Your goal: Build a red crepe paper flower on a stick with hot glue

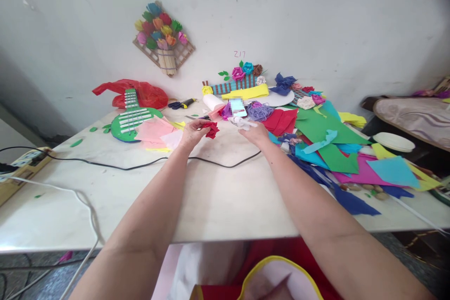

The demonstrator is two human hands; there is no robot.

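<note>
My left hand (193, 134) pinches a small red crepe-paper flower (212, 130) over the middle of the table. To its right, my right hand (255, 134) is closed at a crumpled-looking white thing (242, 122) whose kind I cannot make out. Just behind that lie a phone with a lit screen (237, 108), partly blurred, and a bundle of purple-grey yarn (260, 111). Scissors (197, 117) rest beyond my left hand, next to a pale roll of paper (213, 102). Folded red paper (281, 120) is to the right of my right hand.
A green paper guitar (135, 122) and red plastic bag (147, 96) lie at left. Coloured paper sheets (333, 126) cover the right side. A black cable (123, 168) crosses the table near a power strip (28, 159). A paper-flower fence (235, 85) leans on the wall.
</note>
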